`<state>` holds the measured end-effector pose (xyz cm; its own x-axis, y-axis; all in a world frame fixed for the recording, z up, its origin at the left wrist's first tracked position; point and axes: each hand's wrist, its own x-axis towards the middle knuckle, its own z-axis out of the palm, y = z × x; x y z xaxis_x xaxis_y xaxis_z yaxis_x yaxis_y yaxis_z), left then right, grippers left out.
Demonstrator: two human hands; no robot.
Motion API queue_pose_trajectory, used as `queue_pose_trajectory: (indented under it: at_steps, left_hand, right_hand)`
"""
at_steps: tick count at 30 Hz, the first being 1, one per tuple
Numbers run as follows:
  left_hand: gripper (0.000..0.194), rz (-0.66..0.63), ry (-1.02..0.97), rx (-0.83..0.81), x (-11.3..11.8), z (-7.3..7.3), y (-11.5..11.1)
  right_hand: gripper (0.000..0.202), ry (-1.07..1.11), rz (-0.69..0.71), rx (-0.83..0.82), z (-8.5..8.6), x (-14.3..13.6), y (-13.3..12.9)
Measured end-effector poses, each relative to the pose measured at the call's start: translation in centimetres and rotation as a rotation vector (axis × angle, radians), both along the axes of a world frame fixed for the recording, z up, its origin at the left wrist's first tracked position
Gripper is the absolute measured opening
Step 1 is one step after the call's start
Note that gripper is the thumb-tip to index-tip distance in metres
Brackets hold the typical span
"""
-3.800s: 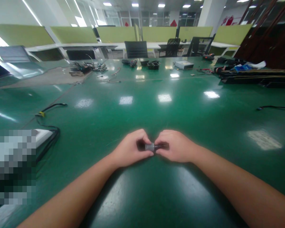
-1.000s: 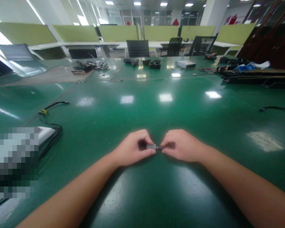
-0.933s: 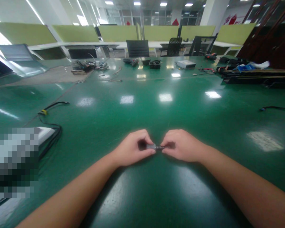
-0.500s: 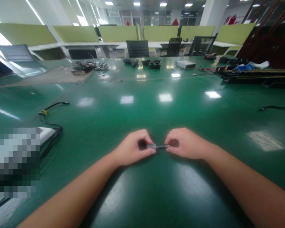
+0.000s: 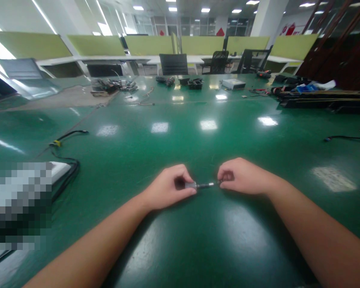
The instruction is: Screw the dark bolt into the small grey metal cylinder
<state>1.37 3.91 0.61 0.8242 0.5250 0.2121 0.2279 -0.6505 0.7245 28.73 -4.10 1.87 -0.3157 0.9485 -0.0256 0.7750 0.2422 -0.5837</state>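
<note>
Low over the green tabletop (image 5: 180,148), my left hand (image 5: 169,187) pinches the pale handle of a small screwdriver-like tool (image 5: 204,185). Its dark shaft points right and ends in a bright metal tip. To the right of that tip, with a small gap between, is my right hand (image 5: 243,176). Its thumb and fingers are closed around a tiny dark piece (image 5: 219,182), too small to identify.
A partly pixelated pale device (image 5: 60,170) with black cables lies at the left. Another cable (image 5: 348,138) is at the right. Along the far side are electronic parts (image 5: 114,85), a silver box (image 5: 233,84) and stacked black strips (image 5: 321,100).
My right hand has moved right, away from the tool's tip, and the tip now shows uncovered. My left hand keeps its grip in nearly the same place.
</note>
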Motion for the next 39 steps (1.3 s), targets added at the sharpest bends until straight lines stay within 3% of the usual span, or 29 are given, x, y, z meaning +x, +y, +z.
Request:
queue_pose_trajectory:
  at_steps: [6,14,26,39]
  left_hand:
    - [0.017,-0.001,0.003,-0.002,0.0,-0.1,0.0]
    - [0.019,0.035,0.065,0.088,0.2,-0.3,-0.1]
    - [0.027,0.005,0.105,0.123,0.3,-0.2,-0.1]
    - [0.019,0.017,0.086,0.04,0.0,-0.4,0.0]
  right_hand:
    - [0.008,0.06,0.011,-0.002,-0.7,-1.6,0.1]
    - [0.005,0.07,0.096,0.274,-2.4,-5.6,0.9]
    - [0.009,0.066,0.11,0.313,-2.9,-5.2,0.8]
    - [0.012,0.105,0.088,0.29,-2.8,-5.2,0.7]
